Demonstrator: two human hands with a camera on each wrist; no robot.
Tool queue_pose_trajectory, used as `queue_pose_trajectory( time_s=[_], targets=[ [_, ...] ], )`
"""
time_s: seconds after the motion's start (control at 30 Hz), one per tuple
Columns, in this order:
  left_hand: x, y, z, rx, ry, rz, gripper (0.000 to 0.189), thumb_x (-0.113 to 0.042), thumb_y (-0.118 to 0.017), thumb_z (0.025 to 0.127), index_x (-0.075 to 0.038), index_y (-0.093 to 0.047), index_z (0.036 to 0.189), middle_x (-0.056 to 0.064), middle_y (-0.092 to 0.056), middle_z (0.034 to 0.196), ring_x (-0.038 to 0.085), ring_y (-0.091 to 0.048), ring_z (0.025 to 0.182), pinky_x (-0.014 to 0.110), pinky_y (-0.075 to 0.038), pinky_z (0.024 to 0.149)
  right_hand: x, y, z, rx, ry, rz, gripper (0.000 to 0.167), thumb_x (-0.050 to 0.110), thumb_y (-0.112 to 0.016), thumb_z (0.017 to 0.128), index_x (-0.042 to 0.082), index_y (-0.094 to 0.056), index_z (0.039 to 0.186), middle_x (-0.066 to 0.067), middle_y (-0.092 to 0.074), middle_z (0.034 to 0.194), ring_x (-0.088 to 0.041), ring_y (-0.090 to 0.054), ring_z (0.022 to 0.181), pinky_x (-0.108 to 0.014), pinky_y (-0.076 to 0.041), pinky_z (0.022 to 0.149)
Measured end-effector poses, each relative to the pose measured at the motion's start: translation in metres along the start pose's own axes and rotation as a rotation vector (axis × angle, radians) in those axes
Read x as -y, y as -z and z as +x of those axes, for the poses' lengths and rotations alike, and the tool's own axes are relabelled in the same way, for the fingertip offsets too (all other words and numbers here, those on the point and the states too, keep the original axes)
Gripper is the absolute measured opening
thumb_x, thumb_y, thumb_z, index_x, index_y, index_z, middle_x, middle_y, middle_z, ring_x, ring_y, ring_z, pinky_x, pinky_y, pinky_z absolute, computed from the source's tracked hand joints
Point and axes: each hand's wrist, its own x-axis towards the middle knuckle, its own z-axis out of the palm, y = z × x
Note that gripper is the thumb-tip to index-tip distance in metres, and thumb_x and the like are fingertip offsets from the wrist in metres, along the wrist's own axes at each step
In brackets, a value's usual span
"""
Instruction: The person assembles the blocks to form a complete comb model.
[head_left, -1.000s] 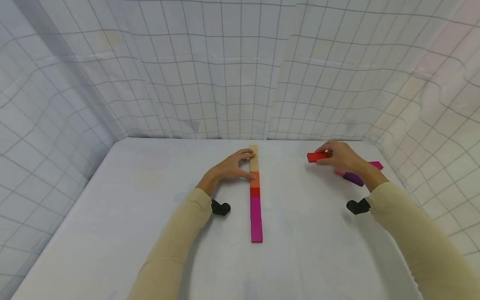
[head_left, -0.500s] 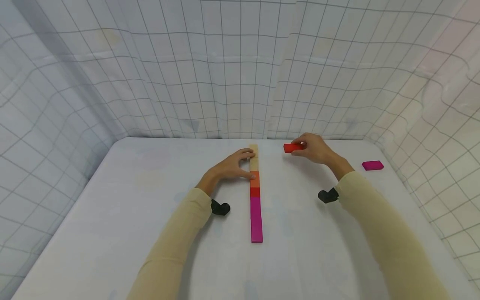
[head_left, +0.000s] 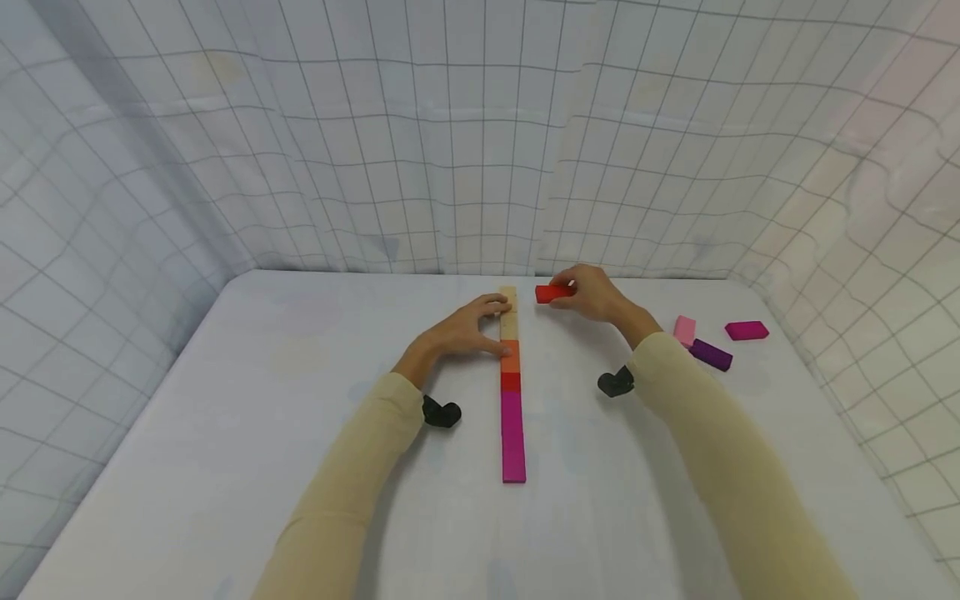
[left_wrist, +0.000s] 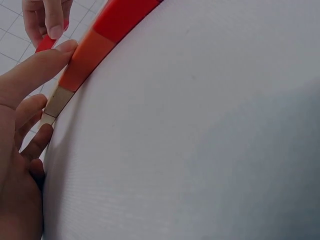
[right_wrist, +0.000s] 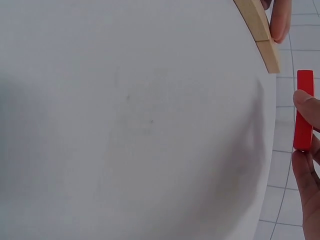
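Note:
A straight row of blocks runs front to back across the middle of the white table in the head view. It has pale wooden blocks point(head_left: 508, 327) at the far end, then an orange block point(head_left: 511, 363), a short red block point(head_left: 510, 382) and a magenta stretch point(head_left: 513, 437) at the near end. My left hand point(head_left: 459, 331) rests along its left side, thumb at the orange block point(left_wrist: 90, 59), fingers spread toward the pale wood. My right hand point(head_left: 592, 294) pinches a red block point(right_wrist: 304, 117) between thumb and fingers, raised just right of the row's far end.
Toward the table's right side lie a pink block point(head_left: 685, 330), a purple block point(head_left: 710, 355) and a magenta block point(head_left: 747, 331). A white grid-patterned curtain point(head_left: 480, 167) hangs behind the far table edge and along both sides.
My right hand has carried the red block leftward from the right side to near the row's far end, uncovering the pink and purple blocks. The left hand stays at the row.

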Motion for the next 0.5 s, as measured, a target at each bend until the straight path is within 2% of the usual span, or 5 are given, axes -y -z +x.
queue_pose_trajectory(
  time_s=[0.5],
  targets=[
    [0.001, 0.000, 0.000, 0.002, -0.020, -0.008, 0.088, -0.040, -0.085, 0.085, -0.014, -0.044, 0.159, -0.001, -0.030, 0.165, 0.021, -0.022, 0.152, 0.047, -0.024, 0.121, 0.008, -0.027, 0.022, -0.035, 0.022, -0.016, 0.042, 0.013, -0.070, 0.100, -0.006, -0.063, 0.137, -0.021, -0.062, 0.130, -0.034, -0.053, 0.117, -0.046, -0.046, 0.104]
  ],
)
